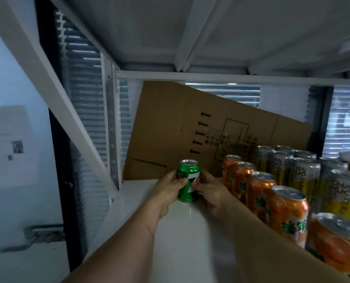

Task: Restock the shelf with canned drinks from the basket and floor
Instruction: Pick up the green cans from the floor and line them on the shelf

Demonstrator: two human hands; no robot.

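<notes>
Left hand (166, 190) wrapped against the left side of a green can (188, 180), fingers curled onto it. Upright on the white shelf (141, 221), toward the back, just in front of a leaning sheet of brown cardboard (180, 123). Glossy green body, silver top with pull tab, red and white logo partly covered by fingers. Right hand (212, 193) pressed to the can's right side, thumb across the front. Farther right, a row of orange cans (259, 193), upright, front to back; beyond these, silver-and-yellow cans (304, 176), blurred.
</notes>
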